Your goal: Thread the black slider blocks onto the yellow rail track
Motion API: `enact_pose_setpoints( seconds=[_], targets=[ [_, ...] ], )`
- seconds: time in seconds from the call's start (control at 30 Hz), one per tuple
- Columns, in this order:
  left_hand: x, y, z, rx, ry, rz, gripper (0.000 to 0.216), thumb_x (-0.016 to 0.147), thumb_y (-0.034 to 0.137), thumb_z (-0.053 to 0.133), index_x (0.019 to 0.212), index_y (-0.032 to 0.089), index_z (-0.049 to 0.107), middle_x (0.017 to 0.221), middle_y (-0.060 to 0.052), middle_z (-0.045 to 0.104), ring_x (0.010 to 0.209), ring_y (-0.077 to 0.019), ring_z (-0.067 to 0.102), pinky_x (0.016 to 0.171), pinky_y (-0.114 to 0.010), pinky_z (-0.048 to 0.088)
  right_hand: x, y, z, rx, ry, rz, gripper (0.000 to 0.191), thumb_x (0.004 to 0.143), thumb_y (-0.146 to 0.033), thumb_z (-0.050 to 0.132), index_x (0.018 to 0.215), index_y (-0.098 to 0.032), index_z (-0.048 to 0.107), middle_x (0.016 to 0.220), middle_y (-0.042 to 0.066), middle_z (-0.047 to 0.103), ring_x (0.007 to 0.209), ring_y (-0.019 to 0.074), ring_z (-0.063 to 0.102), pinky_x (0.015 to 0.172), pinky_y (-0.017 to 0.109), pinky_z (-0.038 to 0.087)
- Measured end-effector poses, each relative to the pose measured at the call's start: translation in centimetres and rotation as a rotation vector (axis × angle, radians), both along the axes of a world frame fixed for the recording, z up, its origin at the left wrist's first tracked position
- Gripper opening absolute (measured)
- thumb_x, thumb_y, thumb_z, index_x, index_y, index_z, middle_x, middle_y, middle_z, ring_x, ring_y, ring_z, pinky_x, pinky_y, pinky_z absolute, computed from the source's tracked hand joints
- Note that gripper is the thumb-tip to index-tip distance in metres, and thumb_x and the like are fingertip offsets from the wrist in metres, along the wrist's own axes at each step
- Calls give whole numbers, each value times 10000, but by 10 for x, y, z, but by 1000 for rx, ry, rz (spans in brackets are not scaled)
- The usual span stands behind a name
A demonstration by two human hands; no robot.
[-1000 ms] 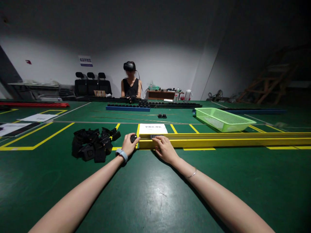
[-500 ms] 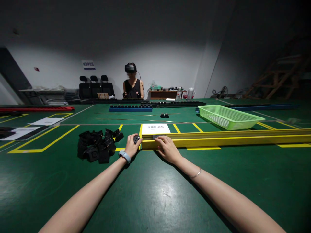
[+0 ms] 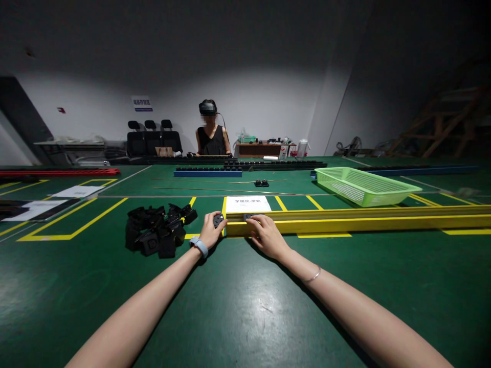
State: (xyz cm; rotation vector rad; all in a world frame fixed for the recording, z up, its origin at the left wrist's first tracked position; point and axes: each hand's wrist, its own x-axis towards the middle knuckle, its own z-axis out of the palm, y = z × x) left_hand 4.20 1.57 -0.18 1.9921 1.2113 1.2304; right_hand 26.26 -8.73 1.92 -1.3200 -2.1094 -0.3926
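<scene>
While the left hand (image 3: 210, 233) pinches a black module (image 3: 218, 220), the right hand (image 3: 267, 236) curls.
It touches a grey module (image 3: 246, 217) in the yellow rail (image 3: 345, 225), grip unclear; the black module sits beside the rail's end.

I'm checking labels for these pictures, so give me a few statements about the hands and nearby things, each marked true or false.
1. The left hand holds a black block. True.
2. The right hand is holding a bottle. False: it is at a dark block at the yellow rail.
3. The pile of black parts lies to the left of the left hand. True.
4. The basket is red. False: it is light green.
5. A white paper lies on the far side of the rail. True.
</scene>
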Motion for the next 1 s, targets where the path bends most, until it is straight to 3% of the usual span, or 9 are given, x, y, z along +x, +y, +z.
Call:
enact_pose_setpoints(
  seconds=[0.63, 1.0],
  targets=[
    [-2, 4, 1, -47, -37, -101, 438, 798, 445, 557, 1145, 180, 524, 1161, -103, 532, 1108, -196, 512, 987, -333, 376, 0, -2, 0, -5, 2, -1, 468, 816, -183, 510, 1276, -218, 432, 1208, 111, 487, 1145, 257, 428, 969, 467, 382],
    [2, 6, -2, -93, -120, -39, 520, 739, 449, 626, 1154, 161, 498, 1127, -119, 567, 1035, -210, 552, 945, -366, 399, -1, -1, 1, 0, -3, -2, 472, 807, -175, 519, 1271, -204, 438, 1201, 112, 492, 1136, 249, 427, 972, 446, 379]
  ],
)
